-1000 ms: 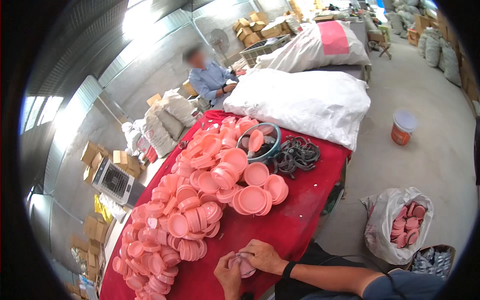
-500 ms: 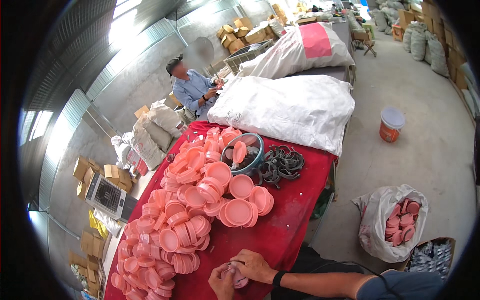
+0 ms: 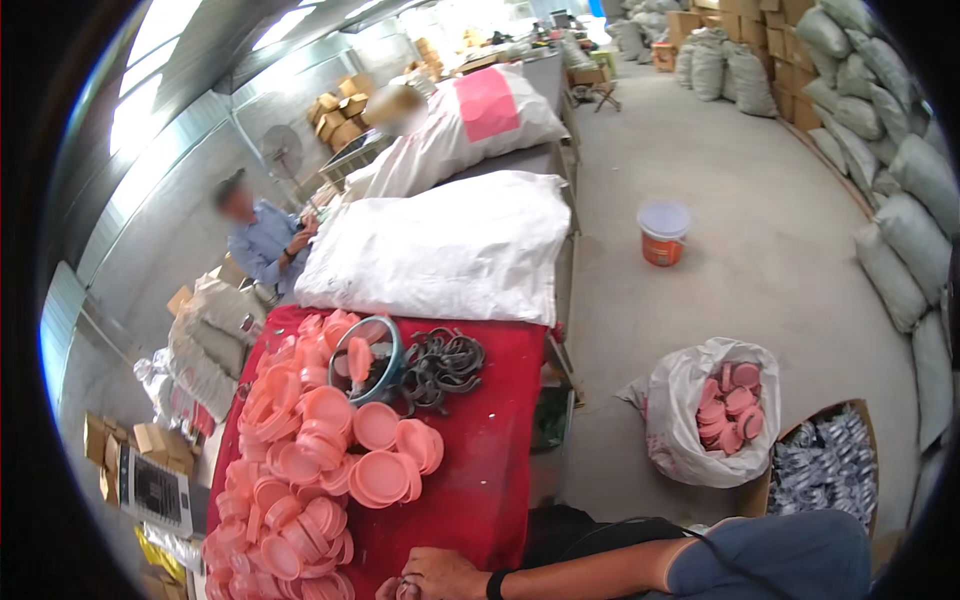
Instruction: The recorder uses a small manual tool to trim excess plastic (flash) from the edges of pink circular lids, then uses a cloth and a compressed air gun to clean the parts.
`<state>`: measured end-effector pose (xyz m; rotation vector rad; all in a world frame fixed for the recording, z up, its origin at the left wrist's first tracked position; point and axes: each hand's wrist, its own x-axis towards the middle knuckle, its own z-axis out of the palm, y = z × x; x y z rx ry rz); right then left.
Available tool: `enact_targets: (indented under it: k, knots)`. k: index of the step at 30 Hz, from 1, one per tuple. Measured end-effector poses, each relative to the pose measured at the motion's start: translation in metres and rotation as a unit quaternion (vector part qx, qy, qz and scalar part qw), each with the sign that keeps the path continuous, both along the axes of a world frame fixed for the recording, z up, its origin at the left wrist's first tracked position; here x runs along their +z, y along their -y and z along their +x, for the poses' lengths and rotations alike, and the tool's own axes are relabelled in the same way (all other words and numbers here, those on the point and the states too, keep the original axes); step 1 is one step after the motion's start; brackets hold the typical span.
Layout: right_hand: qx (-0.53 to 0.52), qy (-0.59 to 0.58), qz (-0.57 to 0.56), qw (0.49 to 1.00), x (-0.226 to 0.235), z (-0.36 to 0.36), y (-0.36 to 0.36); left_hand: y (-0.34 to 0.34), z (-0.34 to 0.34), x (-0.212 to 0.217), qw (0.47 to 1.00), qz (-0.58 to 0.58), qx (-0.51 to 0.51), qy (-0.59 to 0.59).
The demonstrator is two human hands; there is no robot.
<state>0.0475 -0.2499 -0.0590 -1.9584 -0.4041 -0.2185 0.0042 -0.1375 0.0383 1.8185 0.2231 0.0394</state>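
At the bottom edge of the red-covered table [image 3: 490,440], my right hand [image 3: 445,574] is closed, its fingers bent down over something I cannot make out. Beside it only a sliver of my left hand [image 3: 386,590] shows; its fingers are cut off by the frame. A big heap of round pink plastic caps [image 3: 300,465] lies just beyond and to the left. Farther back stands a blue-rimmed basin [image 3: 392,372], holding dark pieces and a pink cap. Dark curved strap-like parts [image 3: 443,365] are piled against its right side.
White sacks [image 3: 440,245] cover the table's far part. On the floor at right are an open sack of pink pieces [image 3: 668,410], a box of shiny wrapped parts [image 3: 826,465] and an orange lidded bucket [image 3: 662,238]. A person in a blue shirt [image 3: 265,242] works at the table's far left.
My view has swung right, so the table sits farther left. Both hands now lie lower in the picture, and the pink round piece seen between them before is hidden.
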Motion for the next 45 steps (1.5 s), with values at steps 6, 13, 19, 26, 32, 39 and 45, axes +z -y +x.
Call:
enact_targets:
  k: [6, 13, 19, 26, 32, 39, 45]
  knots:
    - [-0.034, 0.017, 0.097, 0.995, -0.016, 0.010, -0.004, -0.020, 0.010, -0.020, 0.997, 0.028, -0.066, 0.019]
    - [-0.037, 0.083, 0.109, 0.990, -0.012, 0.002, 0.002, -0.014, 0.006, -0.018, 0.998, -0.030, -0.051, 0.028]
    - [-0.043, 0.066, 0.134, 0.988, -0.004, -0.006, 0.005, -0.033, 0.015, -0.037, 0.998, -0.032, -0.012, 0.046]
    - [-0.085, 0.052, 0.121, 0.988, -0.005, -0.003, -0.001, -0.021, 0.015, -0.021, 0.998, -0.040, -0.033, 0.022]
    - [-0.059, 0.094, 0.109, 0.988, -0.007, -0.003, 0.000, -0.021, 0.012, -0.009, 0.999, -0.024, -0.038, 0.014]
    - [-0.060, 0.066, 0.106, 0.990, -0.005, -0.003, -0.001, -0.068, 0.035, -0.051, 0.992, 0.040, -0.096, 0.073]
    - [-0.067, 0.078, 0.110, 0.989, -0.007, -0.002, 0.003, -0.052, 0.029, -0.041, 0.995, 0.008, -0.083, 0.052]
